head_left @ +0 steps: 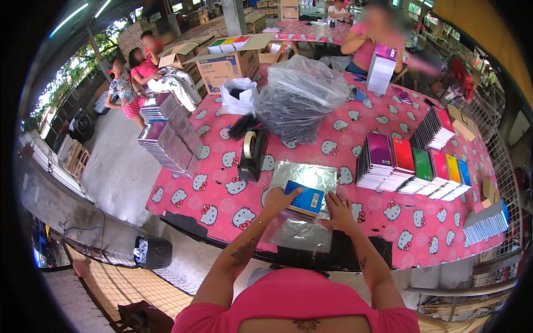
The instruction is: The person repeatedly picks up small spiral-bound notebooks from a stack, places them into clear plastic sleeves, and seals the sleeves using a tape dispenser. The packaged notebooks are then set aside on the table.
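Observation:
A small stack of spiral notebooks with a blue one [305,200] on top lies on clear plastic film [302,240] near the table's front edge. My left hand [277,201] grips the stack's left side, its thumb over the blue cover. At the right side my right hand [340,211] rests with fingers stretched out on the film, beside the notebooks. Whether its fingertips touch the stack, I cannot tell. Beyond my left hand stands a black tape dispenser [252,158] with a roll of tape.
Rows of coloured notebooks [380,152] stand at the right. Wrapped notebook stacks [164,147] sit at the left edge. A big plastic bag [300,94] and an open carton [227,69] are farther back. Across the table, a person in pink [361,41] handles a tall notebook stack.

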Demonstrator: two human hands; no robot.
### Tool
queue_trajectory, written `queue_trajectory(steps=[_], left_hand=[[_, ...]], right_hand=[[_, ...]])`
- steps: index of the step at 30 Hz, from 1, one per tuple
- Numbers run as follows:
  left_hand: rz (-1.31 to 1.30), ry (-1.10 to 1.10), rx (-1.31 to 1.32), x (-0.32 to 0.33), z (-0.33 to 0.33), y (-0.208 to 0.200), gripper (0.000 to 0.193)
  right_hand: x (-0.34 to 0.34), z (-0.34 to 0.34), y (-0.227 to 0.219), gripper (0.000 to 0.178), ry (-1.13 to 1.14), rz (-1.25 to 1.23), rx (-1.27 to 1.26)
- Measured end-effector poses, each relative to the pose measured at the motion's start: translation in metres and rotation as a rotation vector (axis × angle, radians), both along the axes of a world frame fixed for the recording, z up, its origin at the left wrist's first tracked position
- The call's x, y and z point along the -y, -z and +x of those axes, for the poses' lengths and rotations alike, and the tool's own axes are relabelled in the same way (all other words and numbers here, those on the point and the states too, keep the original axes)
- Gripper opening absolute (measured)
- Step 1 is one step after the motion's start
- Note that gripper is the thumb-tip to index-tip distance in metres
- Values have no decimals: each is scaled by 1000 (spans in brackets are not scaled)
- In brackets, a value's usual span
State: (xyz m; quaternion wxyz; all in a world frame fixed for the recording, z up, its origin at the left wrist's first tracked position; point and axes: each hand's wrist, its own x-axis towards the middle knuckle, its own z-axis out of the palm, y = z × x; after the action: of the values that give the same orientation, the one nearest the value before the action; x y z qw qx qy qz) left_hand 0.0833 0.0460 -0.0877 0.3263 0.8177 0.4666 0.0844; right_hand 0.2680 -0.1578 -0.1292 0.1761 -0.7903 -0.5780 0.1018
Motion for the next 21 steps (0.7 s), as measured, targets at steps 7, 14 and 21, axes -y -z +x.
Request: queue_trajectory(steps=[7, 14, 21], left_hand=[[35, -60, 255, -1, -21, 23, 70], [716, 366, 143, 43, -112, 14, 32], [319, 67, 368, 49, -92, 5, 47]], right_hand=[[1, 7, 5, 75, -36, 240, -5], [38, -41, -28, 70, 21, 102, 2], [23, 2, 6, 58, 216, 274, -760]])
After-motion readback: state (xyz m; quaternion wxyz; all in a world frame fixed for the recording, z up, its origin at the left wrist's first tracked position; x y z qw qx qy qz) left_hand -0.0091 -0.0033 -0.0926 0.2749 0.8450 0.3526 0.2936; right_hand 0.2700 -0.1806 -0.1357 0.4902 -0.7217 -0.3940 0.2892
